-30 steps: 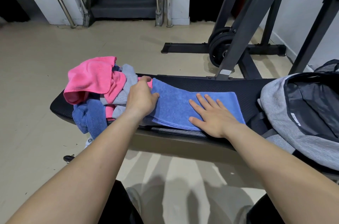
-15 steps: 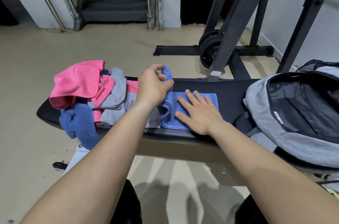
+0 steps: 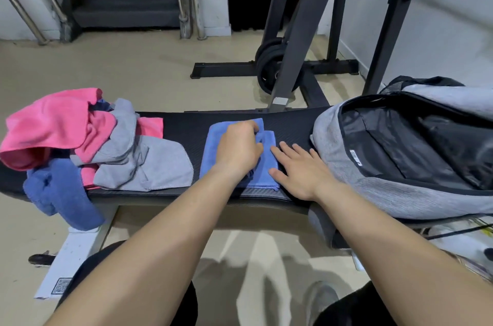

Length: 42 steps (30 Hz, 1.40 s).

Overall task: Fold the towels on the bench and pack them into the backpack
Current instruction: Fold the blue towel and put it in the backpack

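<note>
Left hand (image 3: 238,146), right hand (image 3: 301,168): bare. Left forearm (image 3: 160,232), right forearm (image 3: 386,232): bare along whole visible length, to frame edge. Legs: black garment (image 3: 186,309) over both thighs, plain fabric, cut not determinable. Footwear: grey shoe (image 3: 320,299), rounded toe, blurred; detail not legible.

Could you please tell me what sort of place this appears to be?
Probably a small gym: a black padded bench, a steel rack behind it, and weight plates stored at the rack's foot.
</note>
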Each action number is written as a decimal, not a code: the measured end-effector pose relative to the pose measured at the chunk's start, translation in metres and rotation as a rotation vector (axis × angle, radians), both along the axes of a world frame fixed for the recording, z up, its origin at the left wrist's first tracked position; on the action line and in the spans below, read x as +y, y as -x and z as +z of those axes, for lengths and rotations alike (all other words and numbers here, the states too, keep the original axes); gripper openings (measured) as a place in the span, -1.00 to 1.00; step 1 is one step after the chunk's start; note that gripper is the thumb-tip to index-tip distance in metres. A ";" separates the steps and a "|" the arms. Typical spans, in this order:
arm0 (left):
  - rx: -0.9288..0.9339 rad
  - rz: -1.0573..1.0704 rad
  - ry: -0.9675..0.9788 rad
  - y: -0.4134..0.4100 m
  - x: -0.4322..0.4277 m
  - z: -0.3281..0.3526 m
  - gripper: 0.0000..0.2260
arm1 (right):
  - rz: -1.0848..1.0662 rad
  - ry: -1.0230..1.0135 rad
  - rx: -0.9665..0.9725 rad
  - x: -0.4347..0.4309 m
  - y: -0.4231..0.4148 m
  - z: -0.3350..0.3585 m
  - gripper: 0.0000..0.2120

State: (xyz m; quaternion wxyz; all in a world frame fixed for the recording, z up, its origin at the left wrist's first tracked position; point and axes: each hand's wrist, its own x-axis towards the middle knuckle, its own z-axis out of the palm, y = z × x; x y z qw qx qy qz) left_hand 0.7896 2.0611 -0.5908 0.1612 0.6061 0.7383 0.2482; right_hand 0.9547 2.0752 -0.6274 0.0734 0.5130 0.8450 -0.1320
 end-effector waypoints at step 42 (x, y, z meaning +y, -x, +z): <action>0.289 -0.268 0.257 0.054 -0.014 -0.050 -0.48 | 0.048 -0.008 0.043 0.018 0.050 -0.009 -0.32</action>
